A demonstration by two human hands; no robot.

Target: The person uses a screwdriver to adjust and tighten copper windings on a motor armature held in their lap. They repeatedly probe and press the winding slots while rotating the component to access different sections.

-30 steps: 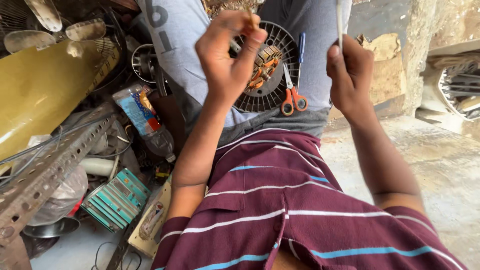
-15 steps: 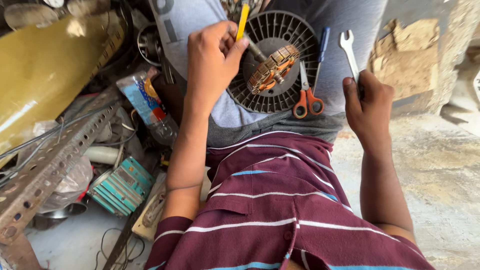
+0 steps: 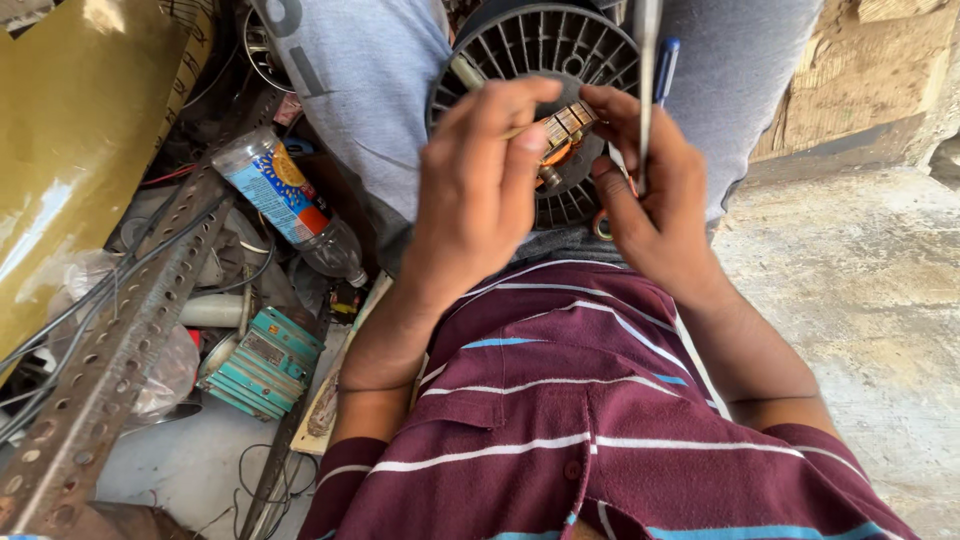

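A black round vented housing [image 3: 520,45] with a copper-wound motor core [image 3: 565,128] lies on my grey-trousered lap. My left hand [image 3: 480,190] is closed around a screwdriver with a pale yellow handle [image 3: 462,72], its fingertips right at the core. My right hand [image 3: 655,200] touches the core from the right and grips a slim silver wrench [image 3: 647,60] that stands upright. A blue-handled tool [image 3: 667,65] lies on the housing behind the wrench. An orange scissors ring [image 3: 601,226] peeks out under my right hand.
At the left lie a plastic bottle with a blue and orange label [image 3: 280,190], a perforated metal angle bar [image 3: 110,370], a teal ribbed part [image 3: 265,365], loose wires and a yellow-brown sheet [image 3: 70,150]. Bare concrete floor [image 3: 870,300] is at the right.
Both hands have come together over the motor core. My right hand moved left with the wrench and now covers the scissors. The view has drawn closer.
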